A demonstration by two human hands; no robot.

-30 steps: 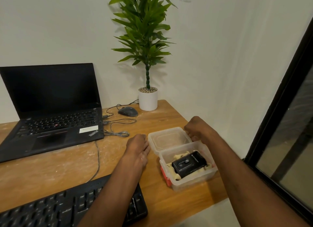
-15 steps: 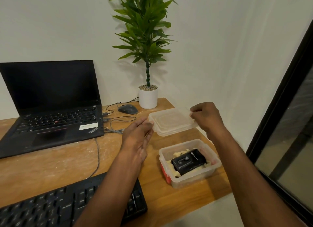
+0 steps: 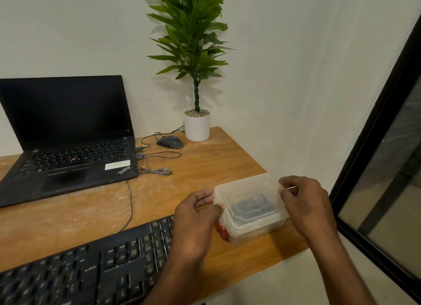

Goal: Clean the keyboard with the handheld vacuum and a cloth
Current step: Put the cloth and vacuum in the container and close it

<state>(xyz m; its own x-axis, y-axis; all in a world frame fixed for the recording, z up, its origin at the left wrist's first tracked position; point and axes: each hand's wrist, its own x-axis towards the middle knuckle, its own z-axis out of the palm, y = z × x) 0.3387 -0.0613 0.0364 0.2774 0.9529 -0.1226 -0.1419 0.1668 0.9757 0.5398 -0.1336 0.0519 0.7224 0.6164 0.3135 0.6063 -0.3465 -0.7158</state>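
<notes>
A clear plastic box (image 3: pixel 255 230) stands near the desk's right front corner. Its translucent lid (image 3: pixel 247 194) now sits on top of it. Through the lid a black device (image 3: pixel 251 208) shows dimly; the cream cloth under it is hardly visible. My left hand (image 3: pixel 196 216) pinches the lid's left edge. My right hand (image 3: pixel 303 202) pinches its right edge. A black keyboard (image 3: pixel 91 268) lies along the front edge, left of the box, partly under my left forearm.
An open black laptop (image 3: pixel 66 145) sits at the back left, with cables (image 3: pixel 155 168) trailing from it. A dark mouse (image 3: pixel 170 142) and a white potted plant (image 3: pixel 197 124) stand at the back. A black window frame (image 3: pixel 373 131) borders the right.
Both hands lifted the lid from the desk behind the box, carried it up, then brought it down onto the box, covering the black device.
</notes>
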